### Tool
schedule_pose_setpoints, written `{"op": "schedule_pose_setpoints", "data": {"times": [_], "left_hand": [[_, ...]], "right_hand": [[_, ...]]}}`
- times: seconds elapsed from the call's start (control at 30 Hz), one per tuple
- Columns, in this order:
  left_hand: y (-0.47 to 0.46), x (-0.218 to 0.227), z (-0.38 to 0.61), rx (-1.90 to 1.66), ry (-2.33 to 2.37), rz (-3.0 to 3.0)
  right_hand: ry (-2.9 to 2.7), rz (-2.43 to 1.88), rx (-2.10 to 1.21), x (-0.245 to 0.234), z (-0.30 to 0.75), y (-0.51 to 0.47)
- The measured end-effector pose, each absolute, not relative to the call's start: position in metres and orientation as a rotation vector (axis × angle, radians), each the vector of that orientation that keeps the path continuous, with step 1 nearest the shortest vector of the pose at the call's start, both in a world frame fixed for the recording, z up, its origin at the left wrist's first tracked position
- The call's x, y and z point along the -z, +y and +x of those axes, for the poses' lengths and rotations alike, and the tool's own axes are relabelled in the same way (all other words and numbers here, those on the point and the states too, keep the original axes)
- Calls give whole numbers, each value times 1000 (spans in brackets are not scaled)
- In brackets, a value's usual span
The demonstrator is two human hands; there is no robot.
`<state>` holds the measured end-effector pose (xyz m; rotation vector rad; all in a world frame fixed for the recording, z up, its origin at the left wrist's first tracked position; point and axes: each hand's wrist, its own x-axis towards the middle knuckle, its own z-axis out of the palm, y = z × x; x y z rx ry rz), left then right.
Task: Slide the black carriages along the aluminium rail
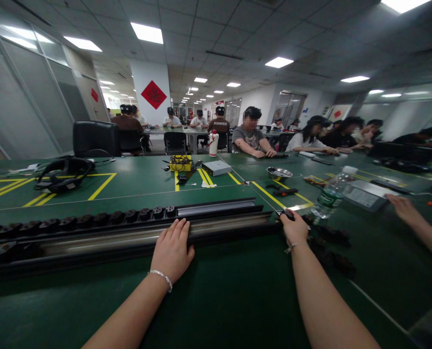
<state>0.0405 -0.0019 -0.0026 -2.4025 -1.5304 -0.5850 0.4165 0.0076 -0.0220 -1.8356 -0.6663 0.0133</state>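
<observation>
Long rail: the long black rail (128, 237) lies flat on the green tabletop (219, 300), close to the near edge. It runs sideways, from the left edge to about the middle.
Row on the rail: a line of small black clips (92, 219) sits along the far side of the rail, on its left part. A bare silver strip (216, 208) fills the right part.
Left hand: the left hand (172, 252) lies flat on top of the rail, near its middle. Its fingers are straight and pressed together, pointing away to the far edge.
Right hand: the right hand (294, 228) is at the right end of the rail. Its fingers are curled and seem to pinch a small black piece (287, 214).
Which hand is nearer: the right hand is the one at the rail's open end, and the bare silver strip lies between the two hands.
Loose pieces: more black pieces (332, 235) lie just to the right of the right hand.
Bottle: a water bottle (330, 194) stands behind those pieces, tilted in this view.
Other person: another person's hand (405, 208) reaches in by the right edge, well apart.
</observation>
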Motion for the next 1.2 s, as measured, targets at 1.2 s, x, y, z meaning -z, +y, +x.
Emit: {"op": "schedule_pose_setpoints", "data": {"times": [1.2], "left_hand": [[-6,1,40,599,-1563,-2416]], "right_hand": [[-957,-2112,167,27,430,-4]]}}
